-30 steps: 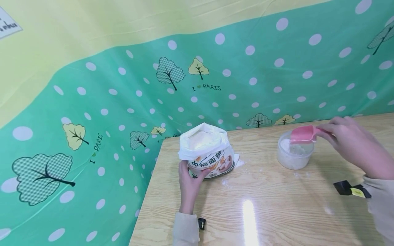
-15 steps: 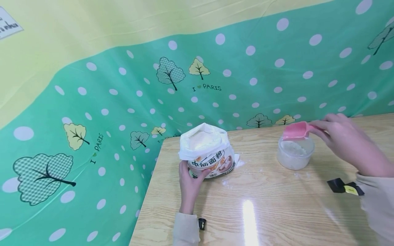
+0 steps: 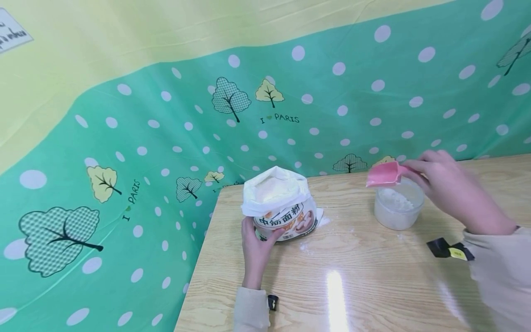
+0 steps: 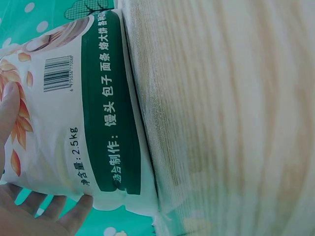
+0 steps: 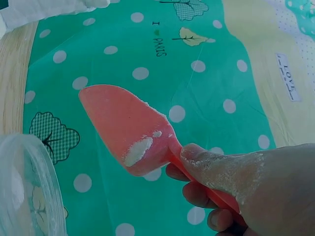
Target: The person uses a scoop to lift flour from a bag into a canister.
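An open flour bag (image 3: 286, 207) with its white top rolled back stands at the table's far left. My left hand (image 3: 257, 249) grips its lower left side, the thumb across the printed front and the fingers round the edge, as the left wrist view also shows. My right hand (image 3: 448, 189) holds a pink scoop (image 3: 383, 175) by its handle, above the left rim of a clear round tub (image 3: 396, 219). White flour (image 3: 396, 199) lies in the tub. In the right wrist view the scoop (image 5: 128, 128) carries only a little flour, and flour dusts my thumb.
Spilled flour (image 3: 323, 220) marks the wooden table (image 3: 303, 286) beside the bag and near the tub. A green patterned cloth (image 3: 166, 129) hangs behind and to the left of the table.
My right hand has carried the scoop leftward and slightly up, from over the tub to its left rim; flour no longer falls from it. My left hand and the bag have stayed still.
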Demonstrator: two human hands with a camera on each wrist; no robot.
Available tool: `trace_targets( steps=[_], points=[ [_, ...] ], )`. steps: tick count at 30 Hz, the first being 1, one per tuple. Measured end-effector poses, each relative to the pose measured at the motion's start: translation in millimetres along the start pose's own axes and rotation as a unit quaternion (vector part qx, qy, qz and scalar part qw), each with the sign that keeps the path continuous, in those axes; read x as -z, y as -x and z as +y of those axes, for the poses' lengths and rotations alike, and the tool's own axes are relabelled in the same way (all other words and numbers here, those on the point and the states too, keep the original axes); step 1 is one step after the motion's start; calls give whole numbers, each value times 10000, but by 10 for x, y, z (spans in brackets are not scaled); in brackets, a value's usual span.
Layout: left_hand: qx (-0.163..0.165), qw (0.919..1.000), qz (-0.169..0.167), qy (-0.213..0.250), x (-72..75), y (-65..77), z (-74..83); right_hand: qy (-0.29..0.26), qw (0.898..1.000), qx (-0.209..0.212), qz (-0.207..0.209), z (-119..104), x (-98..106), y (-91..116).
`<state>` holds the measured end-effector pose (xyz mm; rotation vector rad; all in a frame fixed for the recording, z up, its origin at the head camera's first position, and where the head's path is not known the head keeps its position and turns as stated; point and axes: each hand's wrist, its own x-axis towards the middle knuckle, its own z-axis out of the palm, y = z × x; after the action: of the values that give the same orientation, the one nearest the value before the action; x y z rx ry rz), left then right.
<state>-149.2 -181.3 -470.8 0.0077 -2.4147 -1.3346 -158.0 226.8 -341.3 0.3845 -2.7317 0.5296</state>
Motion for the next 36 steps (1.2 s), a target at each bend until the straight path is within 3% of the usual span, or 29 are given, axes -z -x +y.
trace_targets(
  steps=[21,36],
  points=[
    [79,10000,-7,-32,-1,1,-5,-381,9991,156,-101,-370,-64,-214],
    [88,9999,-7,-57,1,7,9,-499,9971,557,158,-612,-124,-399]
  ],
)
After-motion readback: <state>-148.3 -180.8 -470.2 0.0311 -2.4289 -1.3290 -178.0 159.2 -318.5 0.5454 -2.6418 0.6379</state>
